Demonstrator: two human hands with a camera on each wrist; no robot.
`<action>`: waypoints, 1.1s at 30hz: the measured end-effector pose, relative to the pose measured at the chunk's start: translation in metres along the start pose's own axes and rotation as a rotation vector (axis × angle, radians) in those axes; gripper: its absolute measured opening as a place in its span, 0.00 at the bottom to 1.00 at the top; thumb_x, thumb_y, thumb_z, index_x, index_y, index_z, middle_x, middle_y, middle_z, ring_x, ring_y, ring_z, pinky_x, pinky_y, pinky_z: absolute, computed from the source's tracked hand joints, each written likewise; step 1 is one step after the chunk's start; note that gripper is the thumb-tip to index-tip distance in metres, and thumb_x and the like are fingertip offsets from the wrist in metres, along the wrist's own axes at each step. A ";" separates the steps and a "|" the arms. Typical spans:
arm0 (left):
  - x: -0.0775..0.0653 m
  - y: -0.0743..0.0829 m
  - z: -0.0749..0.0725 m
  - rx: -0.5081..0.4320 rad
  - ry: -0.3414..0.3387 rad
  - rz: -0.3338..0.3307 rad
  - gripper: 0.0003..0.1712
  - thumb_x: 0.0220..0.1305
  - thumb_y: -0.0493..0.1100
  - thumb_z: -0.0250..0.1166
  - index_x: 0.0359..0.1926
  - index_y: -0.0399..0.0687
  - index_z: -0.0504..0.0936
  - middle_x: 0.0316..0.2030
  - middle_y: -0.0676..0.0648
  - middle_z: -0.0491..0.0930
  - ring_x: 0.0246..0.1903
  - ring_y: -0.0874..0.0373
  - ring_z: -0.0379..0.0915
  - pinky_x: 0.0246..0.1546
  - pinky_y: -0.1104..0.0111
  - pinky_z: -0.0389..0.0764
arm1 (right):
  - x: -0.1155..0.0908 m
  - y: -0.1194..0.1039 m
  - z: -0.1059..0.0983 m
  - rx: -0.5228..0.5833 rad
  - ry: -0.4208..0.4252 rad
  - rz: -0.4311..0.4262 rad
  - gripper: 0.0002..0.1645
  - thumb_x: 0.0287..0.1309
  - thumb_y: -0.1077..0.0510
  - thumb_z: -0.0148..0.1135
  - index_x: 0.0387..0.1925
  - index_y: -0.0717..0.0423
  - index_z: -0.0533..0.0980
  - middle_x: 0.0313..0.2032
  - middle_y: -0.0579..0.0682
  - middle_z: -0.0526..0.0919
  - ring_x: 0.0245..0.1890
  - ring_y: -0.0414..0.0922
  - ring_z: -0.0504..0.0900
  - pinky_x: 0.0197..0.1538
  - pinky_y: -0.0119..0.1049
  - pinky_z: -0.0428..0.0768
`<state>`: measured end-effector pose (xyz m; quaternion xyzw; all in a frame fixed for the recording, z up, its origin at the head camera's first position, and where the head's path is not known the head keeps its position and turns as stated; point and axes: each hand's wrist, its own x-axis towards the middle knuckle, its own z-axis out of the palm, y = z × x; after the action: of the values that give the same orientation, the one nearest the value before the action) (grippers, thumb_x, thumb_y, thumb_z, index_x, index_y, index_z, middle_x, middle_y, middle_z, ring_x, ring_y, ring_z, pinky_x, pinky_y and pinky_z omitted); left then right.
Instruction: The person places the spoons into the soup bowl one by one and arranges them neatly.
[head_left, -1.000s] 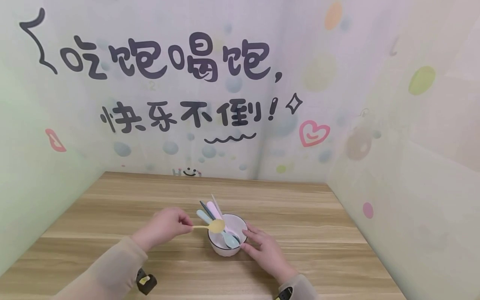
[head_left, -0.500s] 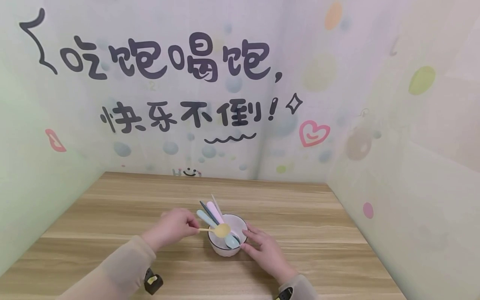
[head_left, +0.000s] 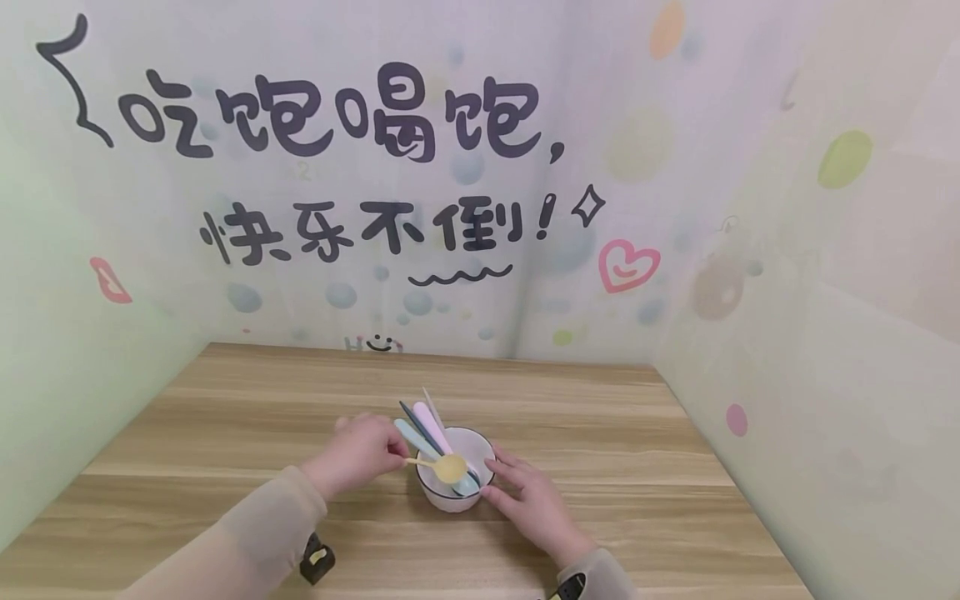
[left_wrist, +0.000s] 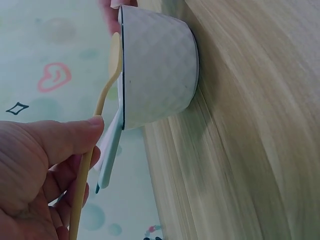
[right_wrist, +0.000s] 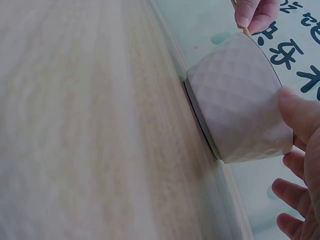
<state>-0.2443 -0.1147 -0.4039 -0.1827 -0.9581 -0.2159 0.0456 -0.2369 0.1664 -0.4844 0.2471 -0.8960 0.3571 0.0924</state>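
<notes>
My left hand [head_left: 360, 454] pinches the handle of a yellow spoon [head_left: 451, 468] between thumb and fingers. The spoon's head is over the mouth of a white bowl [head_left: 450, 504] with a dark rim and a faceted outer wall. In the bowl lean a light-blue-handled spoon [head_left: 414, 437], a pink-handled utensil [head_left: 428, 423], a dark slim utensil [head_left: 412, 415] and a thin grey one [head_left: 431, 406]. Their lower ends are partly hidden under the yellow spoon. At the bowl's right side my right hand [head_left: 536, 504] holds the rim with thumb and fingers; its other fingers spread apart in the right wrist view.
The bowl stands upright on a wood-grain table [head_left: 600, 433]. Behind it rises a pale printed wall [head_left: 337, 183] with dark lettering, and side walls flank the table. A black strap device [head_left: 318, 560] sits on the left wrist.
My left hand has moved rightward, bringing the yellow spoon's head farther over the bowl and slightly nearer to me. My right hand and the bowl have stayed in place.
</notes>
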 end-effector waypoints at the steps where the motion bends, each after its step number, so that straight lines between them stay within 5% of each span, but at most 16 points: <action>1: 0.001 0.000 0.000 0.007 0.002 0.008 0.07 0.50 0.42 0.74 0.22 0.60 0.85 0.22 0.65 0.73 0.32 0.60 0.66 0.41 0.54 0.58 | 0.000 0.000 0.000 0.002 0.000 0.000 0.31 0.58 0.38 0.61 0.58 0.51 0.77 0.64 0.47 0.71 0.63 0.51 0.70 0.62 0.51 0.67; 33: 0.015 -0.004 0.021 0.151 0.139 0.294 0.07 0.43 0.43 0.76 0.22 0.60 0.85 0.25 0.65 0.76 0.33 0.61 0.63 0.39 0.55 0.60 | 0.001 0.001 0.000 -0.001 0.007 0.000 0.32 0.57 0.37 0.62 0.57 0.51 0.77 0.64 0.47 0.72 0.63 0.50 0.70 0.62 0.49 0.67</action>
<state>-0.2597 -0.1045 -0.4222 -0.3014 -0.9291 -0.1464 0.1566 -0.2379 0.1663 -0.4848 0.2460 -0.8959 0.3573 0.0955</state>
